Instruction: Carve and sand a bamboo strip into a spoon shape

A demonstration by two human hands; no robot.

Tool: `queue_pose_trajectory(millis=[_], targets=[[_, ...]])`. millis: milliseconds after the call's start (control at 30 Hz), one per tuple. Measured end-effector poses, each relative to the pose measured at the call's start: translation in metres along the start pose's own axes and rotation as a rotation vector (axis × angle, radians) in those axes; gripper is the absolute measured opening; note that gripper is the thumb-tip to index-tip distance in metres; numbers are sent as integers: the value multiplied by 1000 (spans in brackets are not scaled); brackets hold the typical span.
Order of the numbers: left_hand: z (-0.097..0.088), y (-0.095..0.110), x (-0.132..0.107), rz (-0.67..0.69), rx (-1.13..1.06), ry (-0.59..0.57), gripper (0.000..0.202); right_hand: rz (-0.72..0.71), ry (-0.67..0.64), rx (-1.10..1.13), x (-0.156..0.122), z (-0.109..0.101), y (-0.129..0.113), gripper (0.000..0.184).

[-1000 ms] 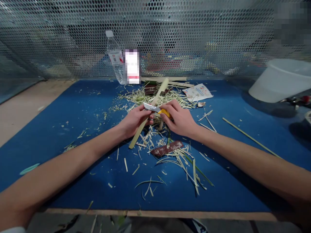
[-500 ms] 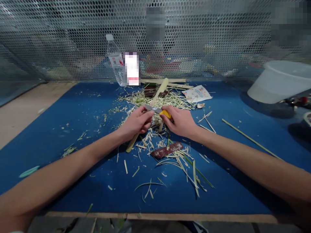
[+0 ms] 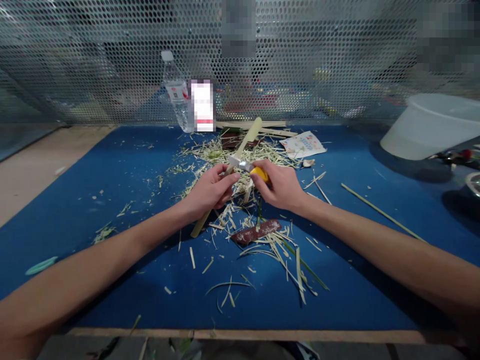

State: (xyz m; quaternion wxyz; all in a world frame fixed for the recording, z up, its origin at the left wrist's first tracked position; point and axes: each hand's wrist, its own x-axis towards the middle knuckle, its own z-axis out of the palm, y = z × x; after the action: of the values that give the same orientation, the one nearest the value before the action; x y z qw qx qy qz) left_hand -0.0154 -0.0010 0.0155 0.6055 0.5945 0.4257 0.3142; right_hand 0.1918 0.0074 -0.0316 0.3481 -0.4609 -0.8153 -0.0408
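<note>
My left hand (image 3: 212, 190) is closed around a pale strip of bamboo or wood (image 3: 250, 135). The strip slants from lower left to upper right, its far end wider and rounded. In my right hand (image 3: 279, 184) is a yellow-handled knife (image 3: 259, 174), its metal blade resting against the strip just beyond my left fingers. Below and behind both hands spreads a heap of thin pale shavings (image 3: 210, 152). Nearer to me lies a dark red piece of sandpaper (image 3: 257, 232), dusted with pale powder.
A water bottle (image 3: 176, 95) and a lit phone (image 3: 202, 105) stand against the perforated metal screen (image 3: 112, 75). A white printed packet (image 3: 303, 145) lies right of the shavings. A translucent tub (image 3: 423, 127) stands at the right. One long thin stick (image 3: 382, 212) lies on the blue mat (image 3: 131, 295).
The knife has turned in my right hand, and its blade now shows its flat face more fully. My left hand keeps its hold on the strip. The view has shifted slightly.
</note>
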Motion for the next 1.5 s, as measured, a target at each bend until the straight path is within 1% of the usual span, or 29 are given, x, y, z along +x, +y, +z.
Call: queue_pose_trajectory(millis=[67, 200, 333, 500, 600, 667, 733, 867, 967, 1033, 1167, 1300, 1367, 1400, 1433, 1500], targets=[[-1, 0, 0, -5, -6, 11, 7, -43, -28, -1, -1, -1, -1, 40], [-3, 0, 0, -9, 4, 0, 8, -35, -47, 0, -1, 0, 0, 42], [-2, 2, 0, -15, 20, -8, 9, -59, -55, 24, -1, 0, 2, 41], [-1, 6, -2, -52, 18, -80, 28, -109, -58, 53, -2, -1, 2, 39], [-2, 7, -2, -32, 50, -129, 43, -150, -52, 45, -2, 0, 2, 39], [-3, 7, -1, -20, 84, -142, 49, -157, -37, 29, -2, 0, 1, 39], [-3, 5, 0, -26, 107, -123, 48, -152, -32, 16, -2, 0, 0, 40], [-2, 1, 1, -4, 125, -32, 42, -107, -60, -5, -2, -2, -2, 40], [-1, -2, 1, 55, 310, 30, 48, -78, -64, -14, -2, -2, -3, 40], [0, -3, 0, 88, 417, 75, 48, -68, -56, -24, -2, -2, -4, 41], [2, -1, 0, 126, 517, 190, 38, -40, -34, -59, -2, -1, -7, 42], [1, -1, 2, 148, 565, 277, 35, 3, -14, -88, -2, 0, -10, 40], [0, -2, 2, 165, 544, 289, 35, 19, 2, -81, -2, 0, -10, 39], [0, -2, 2, 165, 511, 277, 34, 21, 7, -71, -2, -1, -10, 38], [0, -3, 2, 161, 460, 248, 33, 15, 7, -59, -2, -1, -10, 38], [0, -2, 1, 136, 318, 151, 27, -16, -7, -32, -2, -2, -8, 37]])
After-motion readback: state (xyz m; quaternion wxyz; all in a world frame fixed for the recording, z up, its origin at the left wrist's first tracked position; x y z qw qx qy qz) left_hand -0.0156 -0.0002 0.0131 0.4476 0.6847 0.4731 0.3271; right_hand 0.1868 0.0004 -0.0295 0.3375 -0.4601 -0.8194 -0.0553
